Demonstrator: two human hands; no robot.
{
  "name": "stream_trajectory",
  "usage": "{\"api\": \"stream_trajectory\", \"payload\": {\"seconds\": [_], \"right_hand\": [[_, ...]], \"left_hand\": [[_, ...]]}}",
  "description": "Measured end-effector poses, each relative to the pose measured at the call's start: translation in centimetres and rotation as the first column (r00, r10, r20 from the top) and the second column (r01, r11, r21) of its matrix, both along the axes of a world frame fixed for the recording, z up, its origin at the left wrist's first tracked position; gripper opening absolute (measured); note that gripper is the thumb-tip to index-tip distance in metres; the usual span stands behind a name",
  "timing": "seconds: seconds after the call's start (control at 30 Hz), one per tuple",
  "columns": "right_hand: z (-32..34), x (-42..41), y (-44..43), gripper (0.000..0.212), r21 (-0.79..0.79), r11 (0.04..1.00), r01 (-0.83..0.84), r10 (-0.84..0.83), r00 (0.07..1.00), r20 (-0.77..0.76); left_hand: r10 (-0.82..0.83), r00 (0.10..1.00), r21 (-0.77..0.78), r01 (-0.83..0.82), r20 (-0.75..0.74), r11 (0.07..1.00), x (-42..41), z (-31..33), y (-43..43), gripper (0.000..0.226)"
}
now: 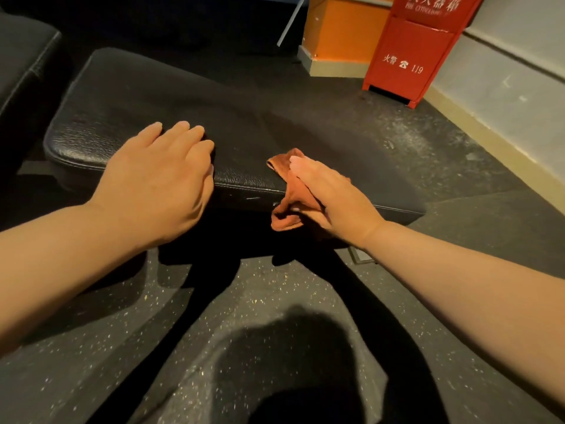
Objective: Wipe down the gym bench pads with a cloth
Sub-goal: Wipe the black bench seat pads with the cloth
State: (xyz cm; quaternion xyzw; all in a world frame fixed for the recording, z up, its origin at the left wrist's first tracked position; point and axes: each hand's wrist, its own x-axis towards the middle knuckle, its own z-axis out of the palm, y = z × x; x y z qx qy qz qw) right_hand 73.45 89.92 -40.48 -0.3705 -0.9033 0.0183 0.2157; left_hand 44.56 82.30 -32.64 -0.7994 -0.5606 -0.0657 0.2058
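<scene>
- Two black bench pads: a large pad [153,96] across the middle of the frame and a second pad [21,56] at the upper left edge.
- One orange cloth [290,191], just right of centre.
- Two hands: left hand [165,172], right hand [333,197].
- One red fire box [412,53], upper right.
- One orange cabinet [339,32], at the top, left of the red box.
- One white rod [290,22], top centre.

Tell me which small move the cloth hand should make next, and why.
Probably sweep the right hand with the orange cloth forward across the black pad: the cloth lies at the near edge, partly hanging off, while the left hand rests on the pad.
</scene>
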Motion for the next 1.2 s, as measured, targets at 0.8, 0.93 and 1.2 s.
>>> {"api": "stream_trajectory", "payload": {"seconds": [0.8, 0.93, 1.2], "right_hand": [[0.6, -6.2, -1.5, 0.054, 0.150, 0.985, 0.084, -0.052, 0.977, -0.206], [1.2, -5.7, -0.2, 0.061, 0.156, 0.982, -0.105, 0.102, 0.994, 0.024], [0.3, 0.6, -0.6, 0.070, -0.085, 0.964, 0.252, -0.254, 0.967, -0.014]], "left_hand": [[-0.005, 1.000, 0.028, 0.005, 0.015, 1.000, 0.0, -0.5, 0.1, 0.058], [-0.020, 1.000, -0.014, 0.020, 0.000, 1.000, -0.4, -0.2, 0.0, 0.058], [-0.019, 1.000, -0.038, 0.020, 0.011, 0.999, -0.6, -0.1, -0.3, 0.057]]}}
